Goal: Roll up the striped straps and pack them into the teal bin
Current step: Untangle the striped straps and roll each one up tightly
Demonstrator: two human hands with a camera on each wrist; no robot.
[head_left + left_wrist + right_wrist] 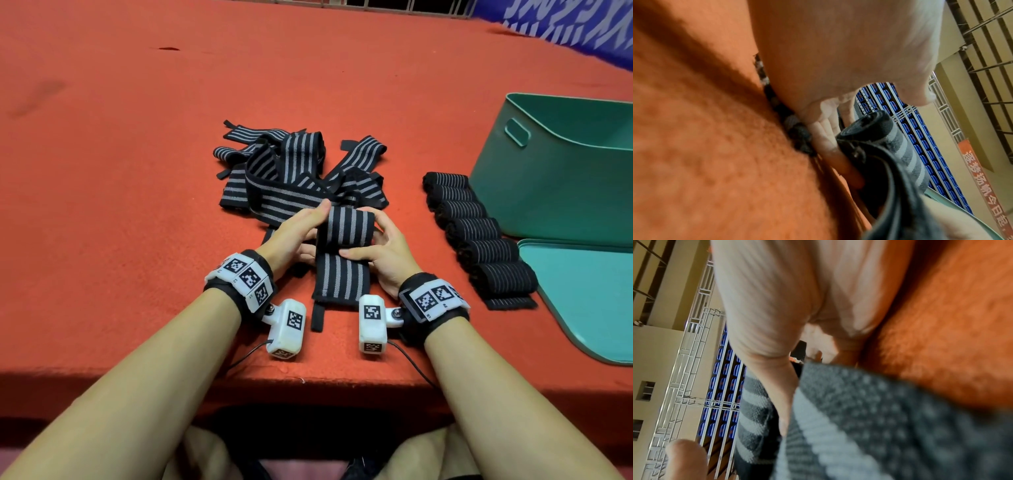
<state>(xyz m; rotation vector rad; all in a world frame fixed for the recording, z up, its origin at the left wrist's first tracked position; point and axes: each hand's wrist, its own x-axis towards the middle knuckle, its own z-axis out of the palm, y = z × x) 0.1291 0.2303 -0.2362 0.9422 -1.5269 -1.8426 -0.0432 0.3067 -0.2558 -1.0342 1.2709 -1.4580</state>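
**A:** Where's the strap you're on?

**B:** The half-rolled strap (347, 229) is at the desk's near edge, in front of me. I have my left hand (294, 235) curled round its left end and my right hand (383, 251) curled round the right end, thumb across the front. Its flat tail (340, 282) runs from the roll toward me, along the red desk (120, 205).

**A:** What worries you from here?

**B:** Telescoping, mostly. If 1 hand turns faster than the other, I'd expect the coil to cone out at 1 end and sit loose. The narrow black tab (318, 317) at the tail's end could also fold under and leave the end unfastened, so the roll springs open.

**A:** And around it?

**B:** The loose pile of striped straps (294, 171) lies just behind the roll and looks to be touching it. A turn could snag 1 of those and drag it in.

**A:** The finished ones?

**B:** 6 rolled straps (479, 236) sit in a row to my right, beside the teal bin (548, 192), with the teal lid (589, 298) flat near them. They aren't packed yet. A careless sweep with my right arm could knock them and unroll 1.
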